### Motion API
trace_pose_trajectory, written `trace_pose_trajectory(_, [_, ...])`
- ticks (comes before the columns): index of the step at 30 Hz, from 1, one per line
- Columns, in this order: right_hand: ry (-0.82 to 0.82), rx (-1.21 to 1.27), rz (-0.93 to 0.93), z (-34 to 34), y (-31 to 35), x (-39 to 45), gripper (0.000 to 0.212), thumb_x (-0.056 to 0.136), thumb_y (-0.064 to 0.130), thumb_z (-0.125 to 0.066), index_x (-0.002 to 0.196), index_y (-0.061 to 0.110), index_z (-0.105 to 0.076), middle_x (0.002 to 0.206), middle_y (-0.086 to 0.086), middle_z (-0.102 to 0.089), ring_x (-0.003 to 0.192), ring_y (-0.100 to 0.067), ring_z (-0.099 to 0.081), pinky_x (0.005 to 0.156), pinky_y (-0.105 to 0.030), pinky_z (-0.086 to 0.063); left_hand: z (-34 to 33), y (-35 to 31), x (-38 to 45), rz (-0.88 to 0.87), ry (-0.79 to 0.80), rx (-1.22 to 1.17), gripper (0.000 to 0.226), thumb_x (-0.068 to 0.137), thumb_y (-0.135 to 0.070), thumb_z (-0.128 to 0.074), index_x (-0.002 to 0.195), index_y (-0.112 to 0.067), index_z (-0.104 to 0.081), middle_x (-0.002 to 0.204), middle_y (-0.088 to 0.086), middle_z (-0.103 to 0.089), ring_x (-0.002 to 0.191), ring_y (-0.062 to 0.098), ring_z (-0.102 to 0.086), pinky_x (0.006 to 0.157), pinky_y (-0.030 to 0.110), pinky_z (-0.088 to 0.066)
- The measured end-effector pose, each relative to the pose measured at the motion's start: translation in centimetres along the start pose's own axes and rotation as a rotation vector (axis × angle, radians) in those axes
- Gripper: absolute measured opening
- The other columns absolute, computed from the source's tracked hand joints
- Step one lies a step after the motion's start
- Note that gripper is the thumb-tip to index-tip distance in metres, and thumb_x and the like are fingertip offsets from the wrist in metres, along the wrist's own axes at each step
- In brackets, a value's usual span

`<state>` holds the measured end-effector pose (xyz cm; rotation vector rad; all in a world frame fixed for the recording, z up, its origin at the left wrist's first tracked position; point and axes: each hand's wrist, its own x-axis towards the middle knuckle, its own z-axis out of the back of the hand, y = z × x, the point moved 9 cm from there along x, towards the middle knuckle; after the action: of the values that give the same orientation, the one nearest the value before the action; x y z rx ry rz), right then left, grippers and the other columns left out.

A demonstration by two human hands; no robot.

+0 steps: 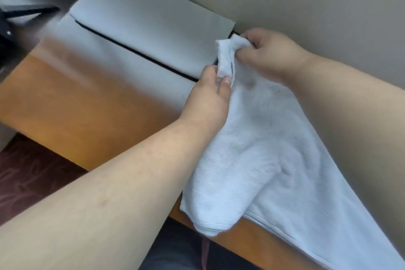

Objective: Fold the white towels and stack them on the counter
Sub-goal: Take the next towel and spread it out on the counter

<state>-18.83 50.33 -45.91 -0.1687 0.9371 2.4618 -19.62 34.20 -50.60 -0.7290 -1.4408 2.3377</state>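
Left hand (pixel 210 92) and right hand (pixel 269 55) pinching towel (pixel 263 149) corner; long axis trailed toward camera across bench (pixel 87 105).

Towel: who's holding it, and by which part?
Both hands, left hand and right hand, pinch the white towel at its bunched top edge.

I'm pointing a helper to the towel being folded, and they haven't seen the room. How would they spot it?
On the orange wooden counter along the wall, look right of the flat white sheets. The towel is the rumpled terry cloth spilling over the front edge, one corner pinched in both hands' grip, unlike the smooth sheets.
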Motion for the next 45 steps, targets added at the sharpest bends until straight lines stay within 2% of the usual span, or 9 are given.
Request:
trace_pose_trajectory(6, [-0.107, 0.415, -0.158, 2.4, -2.8, 2.0, 0.02, 0.081, 0.034, -0.064, 0.097, 0.022, -0.07, 0.092, -0.002, -0.073, 0.081, -0.02, -0.068, 0.066, -0.034, -0.054, 1.7, 1.4, 1.3, 0.142, 0.289, 0.181, 0.034, 0.089, -0.049, -0.061, 0.115, -0.032, -0.048, 0.096, -0.015, -0.063, 0.081, 0.002, -0.061, 0.069, 0.019, -0.05])
trace_pose_trajectory(12, [-0.051, 0.156, -0.117, 0.7, -4.2, 4.4, 0.028, 0.093, 0.025, -0.062, 0.12, 0.021, -0.06, 0.11, -0.006, -0.067, 0.081, -0.018, -0.063, 0.056, -0.024, -0.05, 4.4, 3.8, 2.1, 0.2, 0.248, 0.312, 0.026, 0.095, -0.047, -0.052, 0.114, -0.03, -0.059, 0.098, -0.009, -0.065, 0.091, 0.015, -0.062, 0.076, 0.028, -0.043])
trace_pose_trajectory(16, [-0.084, -0.015, -0.114, 0.3, -6.4, 2.5, 0.045, 0.094, 0.028, -0.062, 0.136, 0.016, -0.051, 0.13, -0.006, -0.057, 0.105, -0.022, -0.058, 0.079, -0.03, -0.048, 4.5, 5.8, 0.6, 0.274, 0.294, 0.387, 0.031, 0.086, -0.06, -0.056, 0.093, -0.03, -0.059, 0.086, -0.016, -0.063, 0.078, 0.006, -0.062, 0.061, 0.024, -0.042])
trace_pose_trajectory(21, [-0.409, -0.172, -0.115, 2.8, -11.6, -5.7, 0.038, 0.095, 0.029, -0.053, 0.13, 0.016, -0.059, 0.133, -0.009, -0.056, 0.123, -0.031, -0.048, 0.106, -0.034, -0.036, 5.5, 6.8, -0.9, 0.295, 0.287, 0.237, 0.048, 0.07, -0.055, -0.077, 0.109, -0.035, -0.059, 0.092, -0.015, -0.071, 0.076, 0.002, -0.069, 0.066, 0.028, -0.055])
trace_pose_trajectory(28, [-0.164, -0.369, -0.22, -2.2, -15.4, -9.4, 0.064, 0.096, 0.054, -0.039, 0.153, 0.028, -0.025, 0.164, -0.004, -0.013, 0.151, -0.025, -0.003, 0.12, -0.049, 0.001, 5.6, 5.6, -1.2, 0.302, 0.106, 0.472, 0.074, 0.081, -0.045, -0.072, 0.141, -0.028, -0.032, 0.115, -0.009, -0.057, 0.089, 0.017, -0.058, 0.069, 0.031, -0.046])
trace_pose_trajectory(33, [-0.262, -0.301, -0.415, 0.4, -20.2, -14.8, 0.064, 0.096, 0.057, -0.033, 0.153, 0.029, -0.025, 0.164, -0.004, -0.011, 0.151, -0.024, 0.002, 0.117, -0.054, 0.005, 1.2, 0.6, -3.5, -0.037, 0.008, 1.034, 0.08, 0.084, -0.041, -0.065, 0.15, -0.029, -0.021, 0.153, 0.013, -0.025, 0.134, 0.037, -0.028, 0.107, 0.052, -0.028])
trace_pose_trajectory(37, [-0.316, -0.211, -0.645, 2.6, -27.2, -22.6, 0.061, 0.099, 0.052, -0.031, 0.154, 0.029, -0.022, 0.165, -0.003, -0.005, 0.151, -0.022, 0.005, 0.118, -0.054, 0.005, -10.4, -3.0, -11.0, -0.525, 0.323, 0.954, 0.058, 0.088, -0.034, -0.059, 0.143, -0.024, -0.043, 0.152, 0.012, -0.034, 0.138, 0.035, -0.028, 0.112, 0.05, -0.025])
trace_pose_trajectory(41, [-0.246, -0.264, -0.66, 3.7, -32.6, -26.9, 0.061, 0.1, 0.054, -0.025, 0.156, 0.033, -0.011, 0.165, -0.002, 0.002, 0.151, -0.022, 0.008, 0.119, -0.052, 0.003, -21.3, -1.0, -18.4, -0.646, 0.654, 1.149, 0.07, 0.091, -0.062, -0.014, 0.152, -0.037, 0.009, 0.162, 0.004, 0.014, 0.146, 0.03, 0.017, 0.117, 0.051, 0.01])
trace_pose_trajectory(45, [-0.236, -0.323, -0.64, 4.2, -36.4, -29.5, 0.071, 0.093, 0.067, -0.014, 0.155, 0.036, -0.001, 0.165, 0.0, 0.008, 0.15, -0.02, 0.012, 0.12, -0.05, 0.005, -25.3, 0.6, -20.2, -0.643, 0.619, 1.267, 0.069, 0.087, -0.067, 0.005, 0.141, -0.035, 0.035, 0.152, 0.002, 0.037, 0.138, 0.031, 0.038, 0.112, 0.055, 0.018])
